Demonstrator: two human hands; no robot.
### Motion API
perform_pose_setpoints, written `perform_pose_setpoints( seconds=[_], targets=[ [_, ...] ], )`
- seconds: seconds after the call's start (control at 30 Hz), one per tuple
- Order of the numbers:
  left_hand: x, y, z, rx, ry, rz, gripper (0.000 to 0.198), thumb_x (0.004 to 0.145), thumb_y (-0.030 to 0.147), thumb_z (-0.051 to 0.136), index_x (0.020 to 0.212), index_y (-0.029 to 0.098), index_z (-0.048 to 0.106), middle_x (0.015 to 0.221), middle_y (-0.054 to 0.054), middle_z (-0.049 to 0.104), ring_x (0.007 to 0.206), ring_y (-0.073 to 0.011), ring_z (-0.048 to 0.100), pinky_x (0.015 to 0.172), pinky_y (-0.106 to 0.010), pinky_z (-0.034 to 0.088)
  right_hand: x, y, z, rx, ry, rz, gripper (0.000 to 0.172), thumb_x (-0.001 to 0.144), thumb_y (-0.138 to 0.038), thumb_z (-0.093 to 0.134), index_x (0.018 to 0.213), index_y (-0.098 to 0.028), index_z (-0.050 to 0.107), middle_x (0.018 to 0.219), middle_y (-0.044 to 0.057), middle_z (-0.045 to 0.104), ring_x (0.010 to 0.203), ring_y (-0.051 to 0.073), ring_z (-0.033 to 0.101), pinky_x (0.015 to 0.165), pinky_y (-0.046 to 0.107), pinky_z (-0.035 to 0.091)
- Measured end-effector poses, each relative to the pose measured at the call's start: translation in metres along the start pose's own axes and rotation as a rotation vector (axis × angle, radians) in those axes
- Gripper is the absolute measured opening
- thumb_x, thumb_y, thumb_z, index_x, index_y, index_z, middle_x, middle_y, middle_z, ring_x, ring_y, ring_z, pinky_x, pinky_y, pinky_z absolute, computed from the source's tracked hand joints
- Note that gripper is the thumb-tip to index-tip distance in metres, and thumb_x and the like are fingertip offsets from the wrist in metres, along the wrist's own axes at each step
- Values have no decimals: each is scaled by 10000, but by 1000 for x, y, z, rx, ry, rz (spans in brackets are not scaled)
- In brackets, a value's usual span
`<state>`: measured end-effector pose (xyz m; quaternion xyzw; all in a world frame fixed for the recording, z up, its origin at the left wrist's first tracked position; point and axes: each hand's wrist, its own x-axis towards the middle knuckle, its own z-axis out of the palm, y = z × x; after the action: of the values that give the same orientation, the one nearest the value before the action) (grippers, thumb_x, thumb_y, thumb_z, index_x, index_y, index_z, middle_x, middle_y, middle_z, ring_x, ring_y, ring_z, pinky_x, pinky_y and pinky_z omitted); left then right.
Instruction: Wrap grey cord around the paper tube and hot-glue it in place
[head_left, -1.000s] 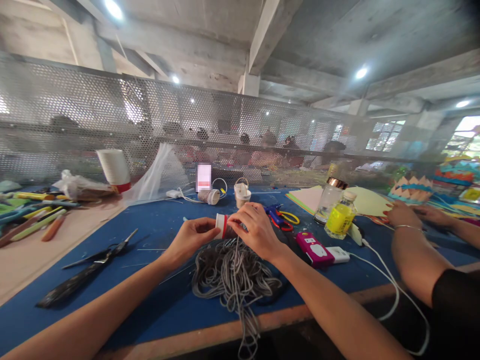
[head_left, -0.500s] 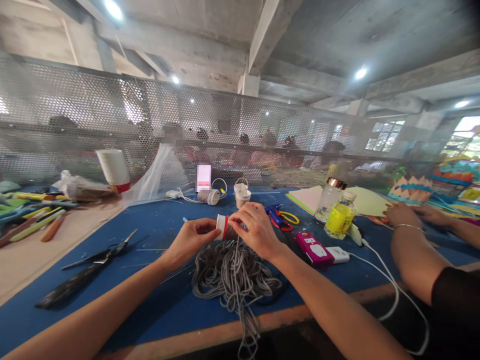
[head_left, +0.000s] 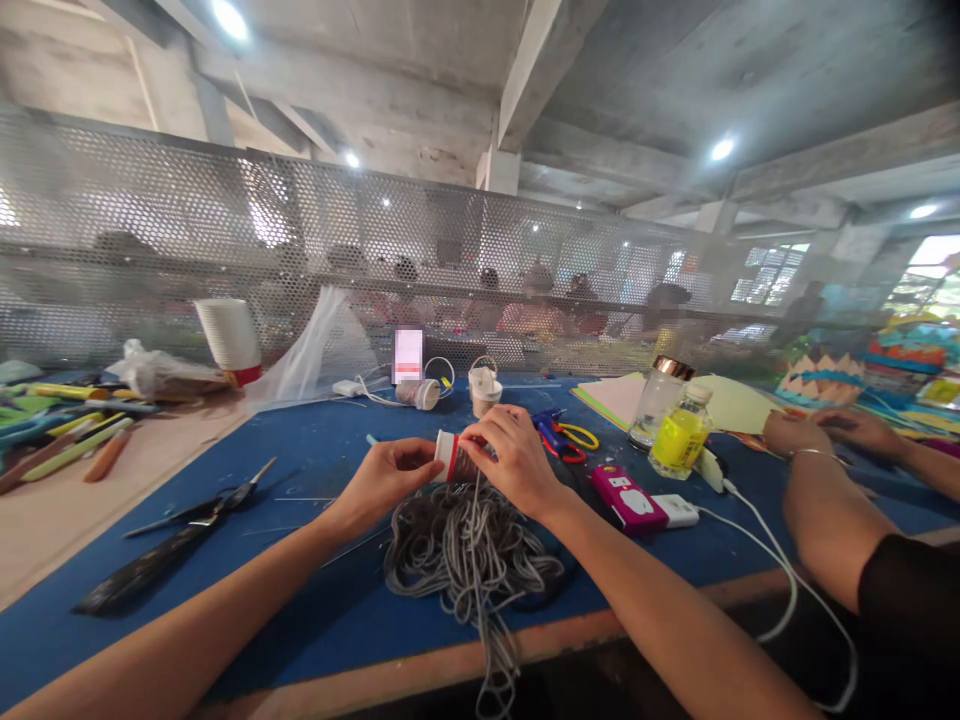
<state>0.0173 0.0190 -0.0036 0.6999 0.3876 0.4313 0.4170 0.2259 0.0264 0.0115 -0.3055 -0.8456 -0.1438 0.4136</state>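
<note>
Between my hands a small white paper cup with a red band lies on its side, its right part wrapped in grey-brown cord. My left hand grips the cup's white end between thumb and fingers. Over the wrapped part, my right hand is closed with its fingers on the cord; its exact hold is partly hidden. From there a strand runs down to a loose heap of grey cord on the blue table mat. Some of that cord hangs over the table's front edge.
Black-handled scissors lie left. Behind stand a phone, a cord-wrapped cup and a little basket. On the right are a glue gun, a magenta box, a yellow-labelled bottle and a co-worker's hands.
The cup and my right hand have shifted very slightly to the right. The co-worker's near hand has moved a little left. Otherwise the table looks the same.
</note>
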Motion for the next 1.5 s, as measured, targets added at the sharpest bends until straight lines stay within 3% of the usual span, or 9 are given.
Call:
perform_pose_setpoints(
  seconds=[1.5],
  targets=[
    [0,1,1,11,-26,5,206,772,340,678,852,156,724,820,-37,740,756,-190,654,720,-283,486,-2,3,5,-24,-16,60,64,926,-228,568,899,-215,624,880,2,671,918,155,594,1002,348,335]
  ],
)
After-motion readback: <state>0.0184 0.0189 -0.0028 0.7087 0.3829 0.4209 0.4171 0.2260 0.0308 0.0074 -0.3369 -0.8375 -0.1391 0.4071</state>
